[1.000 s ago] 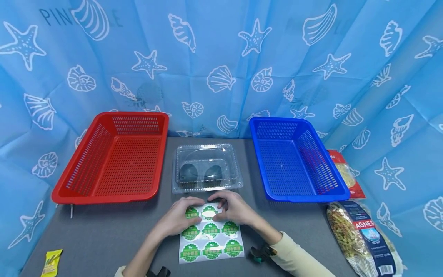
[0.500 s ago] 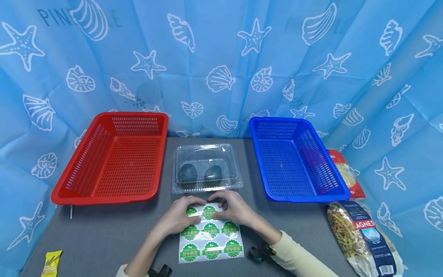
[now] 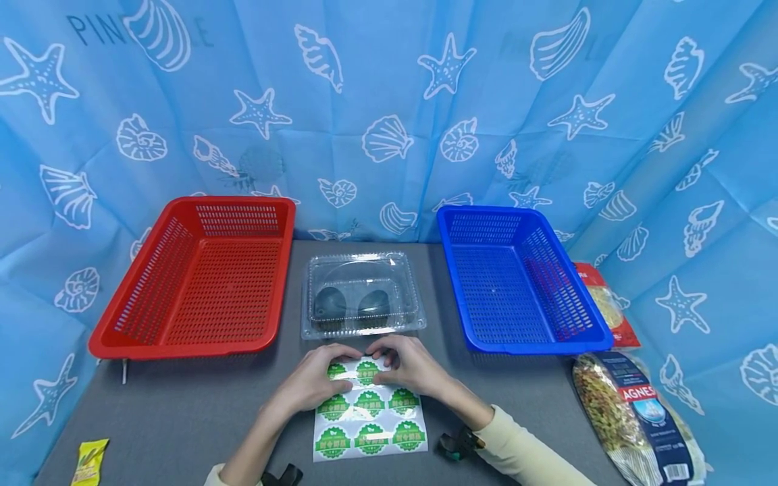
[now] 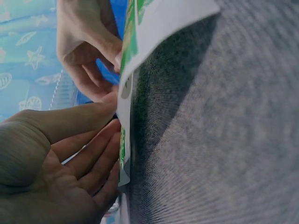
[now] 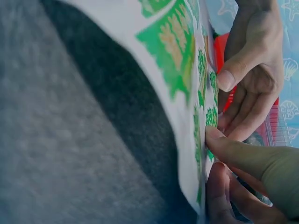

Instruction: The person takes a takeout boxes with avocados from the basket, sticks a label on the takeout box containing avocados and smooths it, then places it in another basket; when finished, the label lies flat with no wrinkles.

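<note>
A white sheet of round green stickers (image 3: 371, 442) lies in front of me at the near middle of the table, its far edge between my hands. My left hand (image 3: 310, 379) grips its upper left part, thumb on the printed face and index finger at the far edge. Opposite it, my right hand (image 3: 415, 364) pinches the upper right part in the same way, fingertips close to the left ones. Both wrist views show the sheet's near edge (image 4: 187, 18) curling up off the table. The right hand covers the top right sticker.
A clear plastic clamshell box (image 3: 365, 327) with two dark rounded shapes stands just beyond the hands. At the back are a red basket (image 3: 182, 351) on the left and a blue one (image 3: 535, 347) on the right. Food packets (image 3: 632, 412) lie far right, a yellow sachet (image 3: 90, 462) near left.
Both hands keep nearly the same place on the sheet. The bright glare on the top middle sticker has faded, so its print shows more clearly.
</note>
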`<state>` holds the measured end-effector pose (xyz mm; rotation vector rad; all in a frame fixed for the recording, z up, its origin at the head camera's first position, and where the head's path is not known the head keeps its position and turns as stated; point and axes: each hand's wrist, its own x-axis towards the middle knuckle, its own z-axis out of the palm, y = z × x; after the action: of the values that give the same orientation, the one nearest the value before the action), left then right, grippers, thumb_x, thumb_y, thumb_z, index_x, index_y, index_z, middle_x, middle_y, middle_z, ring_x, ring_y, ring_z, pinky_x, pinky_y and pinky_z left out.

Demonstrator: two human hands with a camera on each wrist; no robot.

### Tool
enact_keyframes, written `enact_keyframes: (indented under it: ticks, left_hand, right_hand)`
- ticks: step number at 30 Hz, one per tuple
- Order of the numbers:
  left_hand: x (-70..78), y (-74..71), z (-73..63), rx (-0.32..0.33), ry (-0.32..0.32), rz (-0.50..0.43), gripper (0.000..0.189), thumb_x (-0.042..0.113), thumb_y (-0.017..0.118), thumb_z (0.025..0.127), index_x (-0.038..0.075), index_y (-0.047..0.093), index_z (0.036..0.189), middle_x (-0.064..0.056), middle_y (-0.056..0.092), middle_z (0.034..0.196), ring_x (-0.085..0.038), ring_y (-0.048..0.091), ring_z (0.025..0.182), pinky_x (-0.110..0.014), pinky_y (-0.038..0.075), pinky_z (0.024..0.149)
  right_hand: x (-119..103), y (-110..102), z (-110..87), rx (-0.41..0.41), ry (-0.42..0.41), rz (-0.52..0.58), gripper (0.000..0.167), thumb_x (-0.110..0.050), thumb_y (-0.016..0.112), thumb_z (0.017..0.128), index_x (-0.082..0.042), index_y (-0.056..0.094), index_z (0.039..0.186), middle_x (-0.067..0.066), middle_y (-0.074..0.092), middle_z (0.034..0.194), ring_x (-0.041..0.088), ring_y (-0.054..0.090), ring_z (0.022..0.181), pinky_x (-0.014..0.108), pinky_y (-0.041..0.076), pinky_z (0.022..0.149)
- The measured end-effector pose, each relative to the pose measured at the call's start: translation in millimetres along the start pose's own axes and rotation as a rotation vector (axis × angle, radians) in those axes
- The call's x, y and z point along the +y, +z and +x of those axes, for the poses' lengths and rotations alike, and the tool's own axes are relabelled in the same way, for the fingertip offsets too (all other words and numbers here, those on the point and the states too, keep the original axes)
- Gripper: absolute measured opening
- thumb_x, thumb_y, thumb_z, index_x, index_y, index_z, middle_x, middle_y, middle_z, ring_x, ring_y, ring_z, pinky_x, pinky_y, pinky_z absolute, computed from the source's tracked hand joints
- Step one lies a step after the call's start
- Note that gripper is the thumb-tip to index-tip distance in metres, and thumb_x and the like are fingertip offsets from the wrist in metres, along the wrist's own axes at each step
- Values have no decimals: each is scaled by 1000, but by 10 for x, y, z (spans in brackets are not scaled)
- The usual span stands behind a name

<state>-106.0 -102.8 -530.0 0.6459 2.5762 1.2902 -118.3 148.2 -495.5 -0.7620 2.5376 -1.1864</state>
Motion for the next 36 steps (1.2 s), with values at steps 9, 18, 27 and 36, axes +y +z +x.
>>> enact_keyframes:
  ticks: [9, 18, 27, 36]
  left_hand:
    - [336, -102, -43, -19, -84, -4, 57, 0, 89, 79, 8, 73, 133, -14, 73, 140, -41, 64, 136, -68, 48, 117]
    - [369, -108, -36, -11, -136, 16, 57, 2, 91, 79, 10, 74, 133, -12, 74, 137, -38, 67, 133, -63, 51, 116]
    - [350, -93, -26, 1, -141, -8, 50, 2, 89, 82, 11, 76, 129, -6, 77, 125, -26, 72, 115, -53, 59, 105]
    - [348, -99, -17, 11, -119, -65, 37, 5, 87, 86, 12, 79, 122, -2, 82, 110, -16, 76, 101, -39, 63, 95]
  right_hand:
    - [499, 157, -3, 103, -140, -130, 58, -39, 97, 79, -23, 75, 131, -3, 78, 132, 13, 71, 109, 34, 60, 94]
    - [260, 11, -63, 118, -158, -146, 61, -32, 98, 77, -11, 75, 129, 6, 80, 125, 25, 75, 110, 41, 62, 98]
    - [17, -67, -49, 20, -10, -63, 48, -15, 94, 83, -6, 76, 126, 4, 82, 103, 16, 77, 95, 29, 63, 91]
    - [-36, -88, -55, 23, 5, 72, 37, -10, 87, 90, -4, 76, 124, 5, 83, 90, 5, 76, 79, 20, 63, 80]
